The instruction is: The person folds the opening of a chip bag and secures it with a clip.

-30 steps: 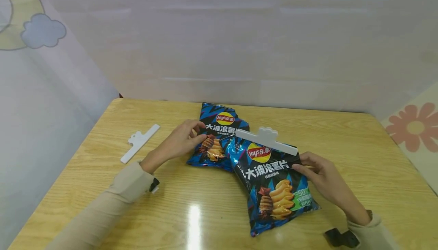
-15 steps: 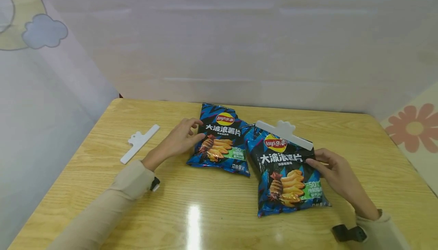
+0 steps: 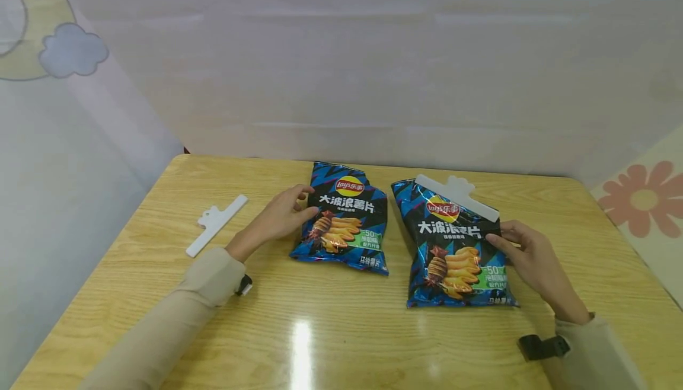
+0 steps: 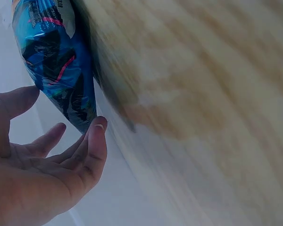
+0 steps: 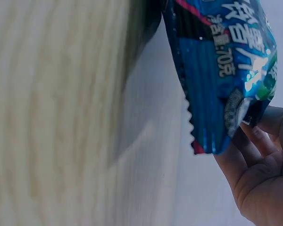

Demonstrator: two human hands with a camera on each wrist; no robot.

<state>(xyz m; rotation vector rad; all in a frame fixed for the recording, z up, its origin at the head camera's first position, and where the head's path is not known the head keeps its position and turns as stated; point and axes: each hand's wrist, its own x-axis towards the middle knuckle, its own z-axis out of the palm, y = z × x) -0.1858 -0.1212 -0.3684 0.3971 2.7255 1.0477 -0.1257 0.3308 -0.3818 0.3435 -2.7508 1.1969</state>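
Note:
In the head view, my right hand [image 3: 533,259] holds a blue-and-black bag of chips [image 3: 459,248] by its right edge, thumb on the front. A white bag clip [image 3: 459,194] spans the top of this bag. Left of it, a second matching bag of chips [image 3: 347,218] lies without a clip, its upper right corner cut away. My left hand [image 3: 277,221] is at that bag's left edge, fingers loosely bent, and in the left wrist view the thumb and fingertips touch the bag [image 4: 61,61]. A gap shows between the two bags.
Another white bag clip [image 3: 217,225] lies on the wooden table [image 3: 229,331], left of my left hand. A pale cloth wall [image 3: 341,70] rises behind the far table edge, with further cloth at both sides.
My right hand has carried the clipped bag right and farther back, so it no longer overlaps the other bag. The left hand and the second bag have stayed nearly still.

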